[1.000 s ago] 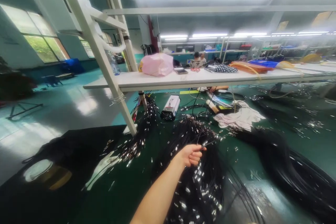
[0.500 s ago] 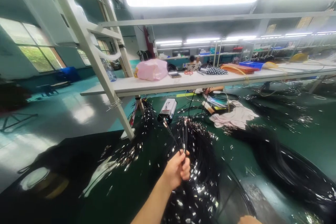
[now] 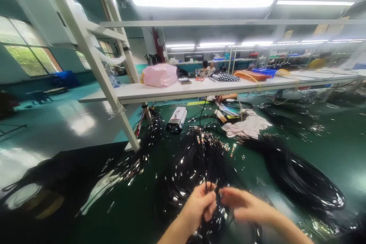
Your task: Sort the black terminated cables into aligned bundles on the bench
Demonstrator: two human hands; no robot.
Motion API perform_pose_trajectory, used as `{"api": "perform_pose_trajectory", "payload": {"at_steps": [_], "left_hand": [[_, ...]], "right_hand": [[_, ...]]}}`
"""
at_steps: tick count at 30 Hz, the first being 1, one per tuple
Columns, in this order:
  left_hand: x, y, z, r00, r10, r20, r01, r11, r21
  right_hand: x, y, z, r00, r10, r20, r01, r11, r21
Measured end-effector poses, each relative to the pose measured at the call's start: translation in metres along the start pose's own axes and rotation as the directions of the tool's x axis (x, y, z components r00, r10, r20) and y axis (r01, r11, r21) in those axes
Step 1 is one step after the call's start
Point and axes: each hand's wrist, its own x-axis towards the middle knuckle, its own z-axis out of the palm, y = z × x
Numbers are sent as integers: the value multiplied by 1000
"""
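My left hand (image 3: 201,203) is closed in a pinch around a few thin black cables (image 3: 205,178), whose metal-tipped ends stick up past the fingers. Just to its right is my right hand (image 3: 248,203), slightly blurred. Its fingers stretch toward the left hand with the thumb held apart, and I see nothing in it. Below and beyond both hands lies a large coiled bundle of black cables (image 3: 183,160) with many shiny metal connectors, on a dark green surface.
A white box-shaped device (image 3: 177,119) stands behind the bundle. Pinkish cloth (image 3: 248,124) and another cable coil (image 3: 303,175) lie to the right. A white shelf (image 3: 171,92) crosses above, bearing a pink bag (image 3: 160,75). Behind the cloth shows another person's arm (image 3: 228,96).
My left hand has drawn lower and closer with the cables. My right hand has come up from the bottom edge to beside it. The view has shifted slightly.
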Motion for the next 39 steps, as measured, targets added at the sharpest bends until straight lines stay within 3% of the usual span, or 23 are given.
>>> {"api": "perform_pose_trajectory", "payload": {"at_steps": [3, 5, 11, 14, 17, 20, 22, 24, 25, 27, 29, 31, 34, 39], "left_hand": [[-8, -7, 10, 999, -8, 34, 6, 998, 70], [-14, -10, 10, 998, -24, 59, 18, 994, 104], [-31, -1, -3, 977, -149, 153, 128, 982, 137], [-30, 22, -3, 991, 6, 136, -30, 983, 180], [-17, 44, 5, 980, 194, 42, -198, 975, 103], [-1, 52, 12, 987, 163, 3, -163, 987, -6], [7, 51, 15, 990, 143, 7, -143, 990, 8], [10, 48, 17, 991, 131, 16, -132, 990, 51], [11, 48, 17, 992, 127, 13, -128, 989, 71], [11, 49, 19, 992, 126, -13, -125, 989, 82], [12, 54, 22, 987, 143, -72, -140, 989, 51], [14, 61, 24, 978, 171, -117, -171, 985, 12], [17, 72, 23, 981, 176, -83, -178, 984, -26], [20, 76, 15, 994, 42, 102, -31, 993, -111]], "right_hand": [[36, -33, 16, 987, -142, -80, 162, 915, 369], [52, -50, 28, 986, -133, -100, 165, 862, 480], [69, -76, 48, 992, -124, -31, 127, 930, 344], [73, -80, 50, 995, -103, -14, 104, 970, 219], [78, -85, 50, 997, -71, 13, 68, 983, 170], [87, -99, 37, 985, -121, -125, 154, 941, 302], [95, -113, 20, 935, -213, -283, 314, 870, 381], [101, -129, 0, 883, -315, -349, 433, 834, 343], [103, -136, -8, 879, -361, -312, 448, 849, 280], [105, -149, -19, 907, -404, -118, 416, 904, 98], [105, -157, -22, 922, -380, 77, 386, 918, -89], [105, -160, -18, 916, -358, 182, 393, 894, -215], [109, -159, -8, 902, -367, 227, 420, 867, -267], [120, -156, 4, 855, -489, 175, 516, 837, -181]]}}
